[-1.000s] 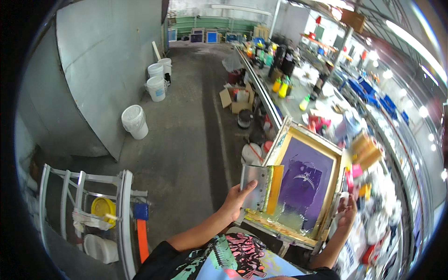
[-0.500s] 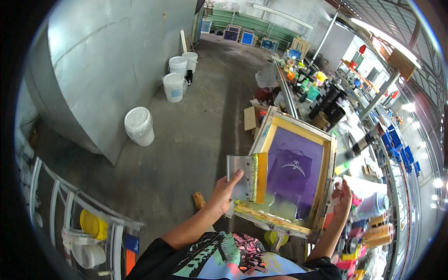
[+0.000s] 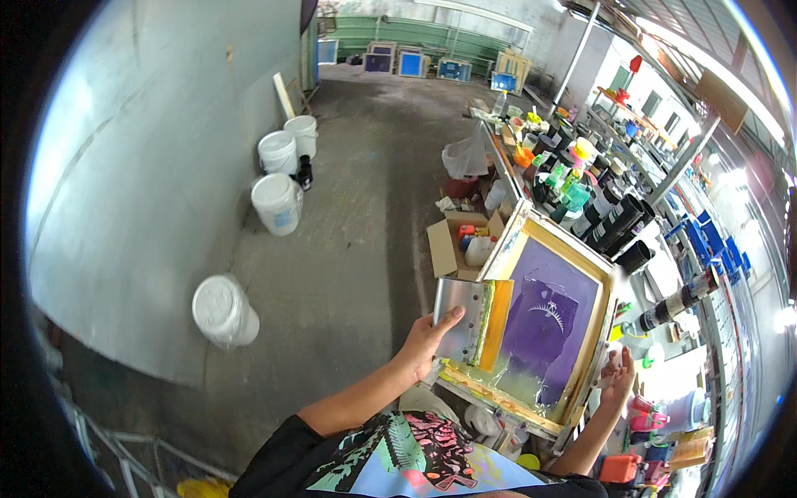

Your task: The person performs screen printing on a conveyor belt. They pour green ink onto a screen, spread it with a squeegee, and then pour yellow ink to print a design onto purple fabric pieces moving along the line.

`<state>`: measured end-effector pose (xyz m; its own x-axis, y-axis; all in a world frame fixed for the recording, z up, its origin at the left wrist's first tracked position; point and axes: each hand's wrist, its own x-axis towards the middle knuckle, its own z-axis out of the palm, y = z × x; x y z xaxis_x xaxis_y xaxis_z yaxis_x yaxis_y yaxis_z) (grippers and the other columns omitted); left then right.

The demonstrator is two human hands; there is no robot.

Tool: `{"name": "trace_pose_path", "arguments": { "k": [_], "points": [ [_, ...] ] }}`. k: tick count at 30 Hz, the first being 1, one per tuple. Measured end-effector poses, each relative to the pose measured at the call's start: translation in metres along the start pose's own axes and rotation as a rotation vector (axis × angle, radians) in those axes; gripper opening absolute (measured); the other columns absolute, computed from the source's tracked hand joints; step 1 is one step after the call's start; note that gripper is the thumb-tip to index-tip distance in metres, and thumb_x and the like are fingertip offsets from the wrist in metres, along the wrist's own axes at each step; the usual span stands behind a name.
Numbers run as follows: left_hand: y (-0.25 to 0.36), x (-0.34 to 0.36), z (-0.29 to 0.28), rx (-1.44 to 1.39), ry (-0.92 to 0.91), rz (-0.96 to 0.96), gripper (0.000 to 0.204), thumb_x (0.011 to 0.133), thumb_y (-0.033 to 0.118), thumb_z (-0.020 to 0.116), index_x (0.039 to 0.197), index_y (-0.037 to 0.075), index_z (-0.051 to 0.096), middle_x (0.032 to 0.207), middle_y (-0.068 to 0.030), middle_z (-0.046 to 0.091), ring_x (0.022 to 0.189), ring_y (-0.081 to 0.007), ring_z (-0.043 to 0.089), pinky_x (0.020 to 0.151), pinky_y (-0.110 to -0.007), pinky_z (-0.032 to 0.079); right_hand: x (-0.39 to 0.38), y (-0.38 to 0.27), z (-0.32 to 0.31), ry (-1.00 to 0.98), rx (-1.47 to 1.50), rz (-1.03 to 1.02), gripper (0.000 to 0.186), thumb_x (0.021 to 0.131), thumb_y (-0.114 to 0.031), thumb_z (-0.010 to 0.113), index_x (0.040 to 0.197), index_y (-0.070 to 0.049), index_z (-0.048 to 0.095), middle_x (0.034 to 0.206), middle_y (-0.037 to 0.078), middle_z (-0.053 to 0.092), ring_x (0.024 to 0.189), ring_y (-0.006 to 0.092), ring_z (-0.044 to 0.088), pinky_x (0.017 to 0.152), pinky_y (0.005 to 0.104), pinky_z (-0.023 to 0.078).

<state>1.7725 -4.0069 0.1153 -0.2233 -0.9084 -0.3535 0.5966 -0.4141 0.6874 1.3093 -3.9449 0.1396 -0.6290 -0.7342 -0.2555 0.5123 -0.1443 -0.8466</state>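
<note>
Left hand [image 3: 433, 334]: thumb clamped over the squeegee [image 3: 475, 322]; its fingers are hidden from me underneath.
Purple screen [image 3: 541, 332]: between both hands, the squeegee overlapping its left edge; I judge this a carry, calling next for a level, steady hold.
Right hand [image 3: 617, 378]: beside the screen's right edge, fingers curled; I can't tell whether it grips.

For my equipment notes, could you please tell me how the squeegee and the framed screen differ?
The squeegee is clearly smaller than the framed screen. The squeegee has a grey metal body and an orange blade; the framed screen has a purple panel inside a pale frame. Both show yellowish smears.
</note>
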Motion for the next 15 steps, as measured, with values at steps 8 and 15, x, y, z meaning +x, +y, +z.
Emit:
{"name": "trace_pose_path", "arguments": {
  "k": [8,15],
  "points": [
    [0.141,0.247,-0.050,-0.065,0.071,0.066,0.053,0.087,0.039,0.084,0.119,0.002,0.066,0.109,-0.0061,0.070,0.097,-0.0158,0.068,0.085,-0.033,0.057,0.186,0.093,0.269,-0.113,0.109,0.037,0.031,0.096,-0.027,0.068,0.123,-0.012,0.065,0.094,0.007,0.073,0.063,0.0113,0.060,0.056,0.0232,0.048],
    [0.272,0.386,-0.121,-0.173,0.210,0.293,0.052,0.097,0.037,0.072,0.133,0.004,0.058,0.127,-0.0075,0.066,0.112,-0.0218,0.065,0.098,-0.040,0.053,0.364,0.201,0.577,-0.528,-0.245,0.102,0.028,0.100,-0.022,0.059,0.123,-0.009,0.068,0.105,0.007,0.073,0.082,0.0119,0.068,0.060,0.0203,0.043]
  ]
}}
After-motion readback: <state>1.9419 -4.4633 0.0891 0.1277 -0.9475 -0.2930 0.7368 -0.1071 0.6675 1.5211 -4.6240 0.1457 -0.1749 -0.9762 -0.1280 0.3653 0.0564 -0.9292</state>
